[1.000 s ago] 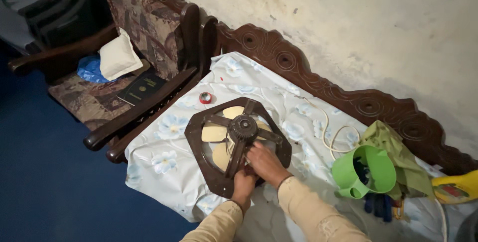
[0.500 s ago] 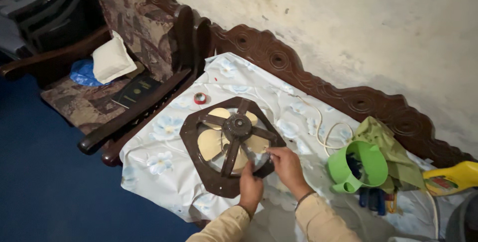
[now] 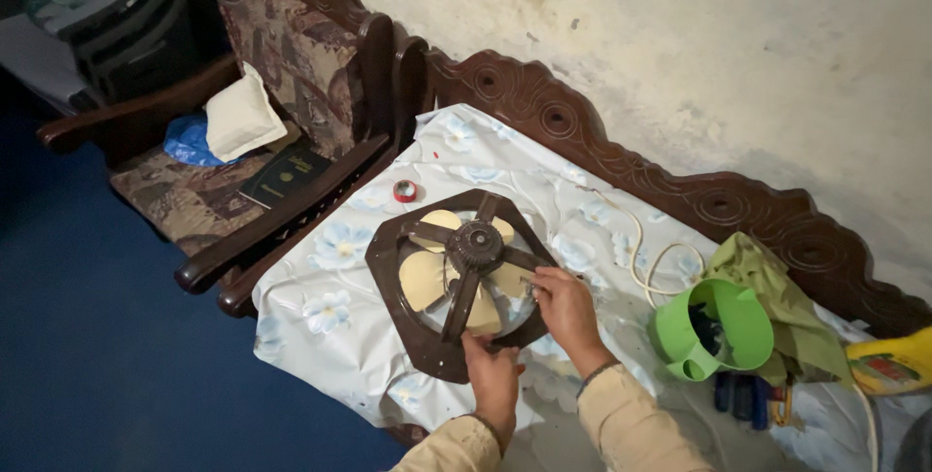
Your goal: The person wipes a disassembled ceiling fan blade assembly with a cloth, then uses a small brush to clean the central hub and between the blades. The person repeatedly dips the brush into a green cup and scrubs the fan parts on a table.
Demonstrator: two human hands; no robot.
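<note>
1. The exhaust fan [image 3: 464,278] lies flat on the floral sheet [image 3: 330,336], near its left half. Brown octagonal frame, four dark struts meeting at a central motor hub [image 3: 475,245], cream blades [image 3: 424,276] under the struts.
2. The left hand [image 3: 492,372] sits on the near edge of the frame, at the foot of the lower strut. Fingers bent over the rim and pressed to it; whether they close round the edge cannot be told from this view.
3. The right hand [image 3: 566,305] rests on the right side of the frame, where the right-hand strut meets the rim. Fingertips drawn together at that spot. Whether they pinch a small part there is too fine to tell.
4. Both forearms enter from the bottom edge in tan sleeves.
5. A small red roll of tape [image 3: 405,190] lies on the sheet just beyond the far-left corner of the frame, apart from it.
6. A white cord [image 3: 649,263] loops over the sheet to the right of the fan, toward the carved wooden backboard [image 3: 621,161].
7. A green plastic jug [image 3: 714,331] lies on its side well right of the right hand, with an olive cloth [image 3: 777,297] behind it and dark-handled tools [image 3: 743,394] just below it.
8. A yellow bottle [image 3: 893,365] shows at the right edge.
9. To the left stands a wooden armchair [image 3: 282,54] with patterned cushions; on its seat lie a white pouch [image 3: 241,115], a blue bag [image 3: 189,140] and a dark booklet [image 3: 286,176].
10. Blue floor [image 3: 97,355] lower left; stained plaster wall [image 3: 728,54] behind.
</note>
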